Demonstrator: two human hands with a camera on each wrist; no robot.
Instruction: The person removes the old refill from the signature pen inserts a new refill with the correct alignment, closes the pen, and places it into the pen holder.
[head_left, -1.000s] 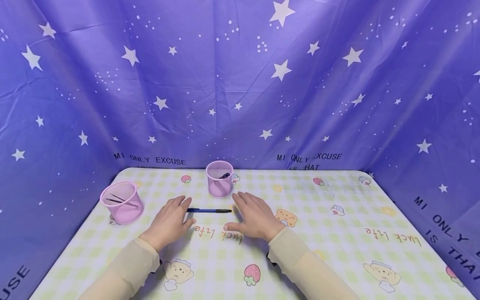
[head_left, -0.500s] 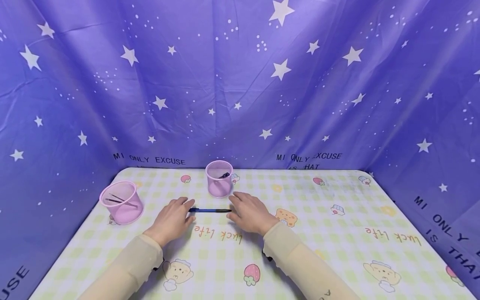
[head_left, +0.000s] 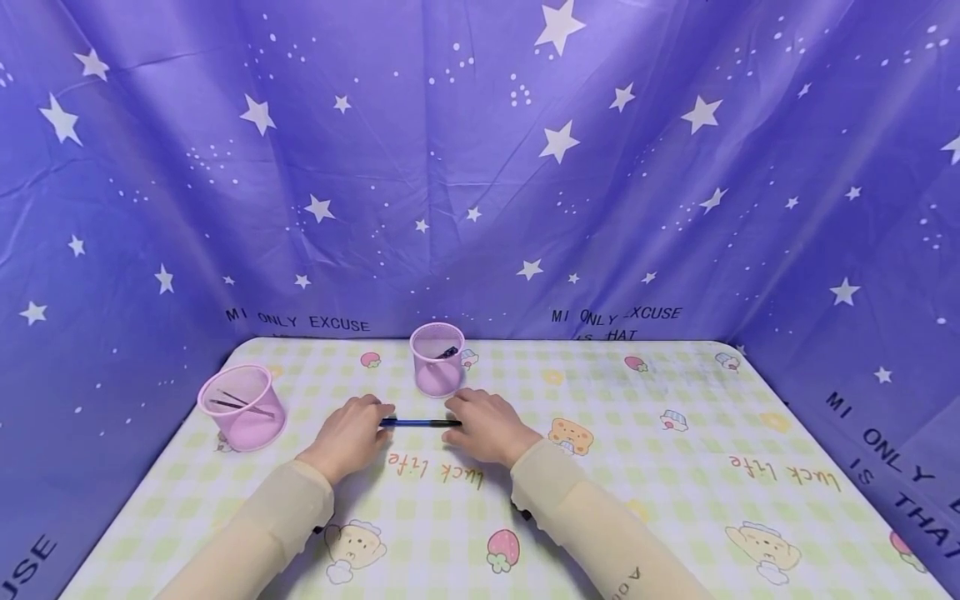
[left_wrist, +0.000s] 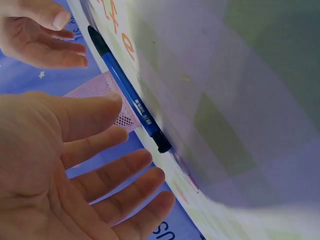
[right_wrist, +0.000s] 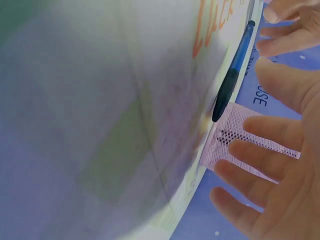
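Observation:
A blue pen [head_left: 420, 422] with a dark grip section lies crosswise on the checked tablecloth. My left hand [head_left: 347, 437] is at its left end, and my right hand [head_left: 489, 427] is at its right end. In the left wrist view the pen [left_wrist: 127, 90] lies just past the thumb, and the fingers of the left hand [left_wrist: 75, 175] are loosely spread. The right wrist view has the right hand [right_wrist: 280, 155] with parted fingers beside the pen's dark end [right_wrist: 226, 95]. Neither wrist view shows fingers curled round the pen.
A pink mesh pen cup [head_left: 437, 375] with a dark object inside stands behind the pen. Another pink mesh cup [head_left: 247, 417], holding thin dark sticks, is at the left. A purple starry curtain [head_left: 480, 167] hangs behind the table.
Both hands have moved inward toward the ends of the pen, the right hand shifting left and the left hand slightly right. The pen and cups stay where they were.

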